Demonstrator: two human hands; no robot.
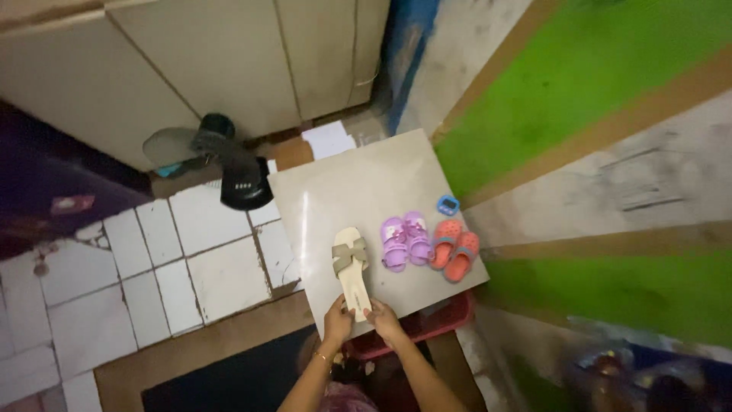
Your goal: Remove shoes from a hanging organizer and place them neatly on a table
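Both the left hand (338,320) and right hand (383,319) grip the heel of the beige sandal (351,268), so it is better to keep it flat on the worktop (343,191), beside the purple pair (405,240).

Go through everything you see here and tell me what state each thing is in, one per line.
Left hand: gripping the heel of the sandal.
Right hand: gripping the same heel.
Beige sandal: flat on the slab, sole down, held by both hands.
Purple clogs: side by side, sole down.
Orange clogs: side by side, sole down.
Slab: lying flat.
Fan: on the floor; cannot tell if running.
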